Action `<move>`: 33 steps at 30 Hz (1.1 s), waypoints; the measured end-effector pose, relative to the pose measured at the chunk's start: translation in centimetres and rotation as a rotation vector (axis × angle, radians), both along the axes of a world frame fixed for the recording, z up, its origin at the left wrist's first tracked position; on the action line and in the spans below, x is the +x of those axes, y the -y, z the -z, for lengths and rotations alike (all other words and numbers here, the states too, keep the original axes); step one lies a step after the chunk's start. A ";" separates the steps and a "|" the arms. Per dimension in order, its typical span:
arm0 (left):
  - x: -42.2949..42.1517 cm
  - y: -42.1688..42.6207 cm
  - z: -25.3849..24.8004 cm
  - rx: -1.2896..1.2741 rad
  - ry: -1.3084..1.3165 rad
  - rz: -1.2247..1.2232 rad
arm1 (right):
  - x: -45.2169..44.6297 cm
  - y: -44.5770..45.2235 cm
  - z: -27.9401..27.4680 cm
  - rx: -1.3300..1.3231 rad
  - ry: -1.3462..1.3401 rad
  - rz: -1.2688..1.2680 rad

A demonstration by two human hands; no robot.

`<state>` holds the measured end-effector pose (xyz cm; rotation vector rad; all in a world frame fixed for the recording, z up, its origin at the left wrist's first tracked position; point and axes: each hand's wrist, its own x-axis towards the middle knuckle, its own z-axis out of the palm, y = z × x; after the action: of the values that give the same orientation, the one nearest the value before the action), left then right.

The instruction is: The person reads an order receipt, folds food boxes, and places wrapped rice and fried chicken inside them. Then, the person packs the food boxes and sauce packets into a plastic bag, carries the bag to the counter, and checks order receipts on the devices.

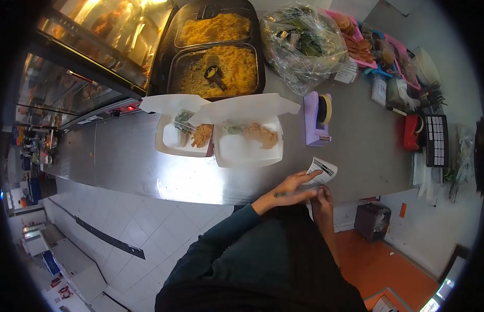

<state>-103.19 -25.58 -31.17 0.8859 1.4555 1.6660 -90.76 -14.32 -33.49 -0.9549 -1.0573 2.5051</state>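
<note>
My left hand [291,191] holds a printed paper slip [325,169] at the counter's front edge, one finger stretched along it. Close beside it, my right hand [323,200] has its fingers pinched together near the slip's lower side; what they hold is too small to tell. To the left, two open takeaway boxes stand side by side. The left box [185,151] and the right box [250,160] each contain white rice, fried pieces and some greens. A purple tape dispenser [311,125] with yellow tape stands behind the slip.
Two trays of yellow crumbly food [216,28] [237,67] sit at the back, beside a lit glass display case [104,36]. A plastic bag of greens [304,44], pink baskets [359,44], a red tape dispenser [411,132] and a black keypad [436,140] are farther right.
</note>
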 end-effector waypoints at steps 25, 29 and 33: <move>6.3 -14.4 9.8 -0.221 0.055 -0.945 | -2.7 -18.9 7.2 1.888 0.054 -0.608; 6.4 -16.4 8.6 -0.259 -0.017 -1.040 | -3.1 -19.2 6.2 1.810 0.126 -0.674; 6.8 -16.8 8.8 -0.265 -0.173 -0.932 | -3.3 -19.5 6.5 1.773 0.143 -0.718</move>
<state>-96.36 -8.79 -40.01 0.1761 2.3638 1.9614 -94.08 5.19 -39.97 -0.0979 -2.9776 0.7354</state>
